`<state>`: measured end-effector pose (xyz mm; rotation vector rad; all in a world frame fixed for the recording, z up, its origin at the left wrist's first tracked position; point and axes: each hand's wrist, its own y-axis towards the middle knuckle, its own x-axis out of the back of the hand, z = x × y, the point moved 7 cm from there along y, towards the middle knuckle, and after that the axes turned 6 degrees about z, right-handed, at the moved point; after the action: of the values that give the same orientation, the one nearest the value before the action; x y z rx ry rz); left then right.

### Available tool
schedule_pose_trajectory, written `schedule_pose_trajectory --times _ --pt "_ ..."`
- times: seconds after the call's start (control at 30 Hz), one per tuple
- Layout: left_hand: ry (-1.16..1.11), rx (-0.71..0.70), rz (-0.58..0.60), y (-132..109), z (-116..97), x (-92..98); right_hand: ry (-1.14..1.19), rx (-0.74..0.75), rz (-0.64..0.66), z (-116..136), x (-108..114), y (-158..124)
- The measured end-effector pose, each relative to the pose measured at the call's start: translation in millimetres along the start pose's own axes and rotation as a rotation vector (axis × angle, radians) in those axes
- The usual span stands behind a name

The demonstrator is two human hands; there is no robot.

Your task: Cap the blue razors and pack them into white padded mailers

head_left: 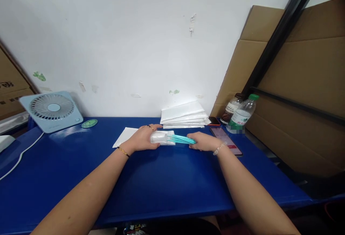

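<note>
My left hand (pixel 144 138) is wrapped round a small clear plastic container (pixel 159 137), lying on its side with one end toward the right. My right hand (pixel 202 141) pinches a bundle of thin turquoise sticks (pixel 184 139); their left ends reach the container's right end, and I cannot tell how far inside they are. What kind of sticks these are does not show. Under the container and my left hand lies a flat white packet (pixel 124 137), partly hidden by the hand. Just behind, a stack of white padded envelopes (pixel 184 116) rests against the wall.
A blue fan (pixel 55 109) with a white cable stands at the left of the blue table (pixel 161 184), beside a green disc (pixel 89 123). On the right are a phone (pixel 225 138), a red-edged dark device (pixel 214 121), two bottles (pixel 242 114) and cardboard (pixel 302 84).
</note>
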<state>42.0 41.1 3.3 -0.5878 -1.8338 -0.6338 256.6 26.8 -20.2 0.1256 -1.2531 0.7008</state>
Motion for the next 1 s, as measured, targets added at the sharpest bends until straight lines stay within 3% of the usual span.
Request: schedule_pose_trajectory --times 0.13,0.23,0.37,0.47,0.53,0.63,0.73,0.83,0.9,1.0 --pt "-0.005 -0.014 0.002 3 -8 -6.0 -0.286 -0.046 -0.154 26 6 7" --pt "-0.005 -0.044 0.017 6 -13 -15.2 -0.338 -0.034 -0.244 51 3 19" --pt "0.027 -0.024 0.076 8 -10 -28.9 -0.088 0.109 -0.292 58 0 29" --pt "0.044 -0.004 0.148 6 -4 -33.3 0.182 0.21 -0.242 40 2 21" --pt "0.025 -0.025 0.209 1 1 -31.3 0.364 0.202 -0.258 21 7 10" --pt "-0.055 0.02 0.214 -10 26 -16.2 0.716 0.134 -0.428 -6 12 -7" --pt "-0.232 0.268 -0.014 -26 81 8.6 1.226 -0.002 -0.796 -32 -1 -21" --pt "-0.483 0.532 -0.252 -43 133 13.0 1.567 -0.134 -0.959 -34 -34 -16" --pt "-0.668 0.571 -0.294 -42 146 2.3 1.63 -0.139 -1.005 -23 -45 -6" --pt "-0.859 0.53 -0.28 -33 138 -12.1 1.676 -0.082 -1.006 -3 -50 14"
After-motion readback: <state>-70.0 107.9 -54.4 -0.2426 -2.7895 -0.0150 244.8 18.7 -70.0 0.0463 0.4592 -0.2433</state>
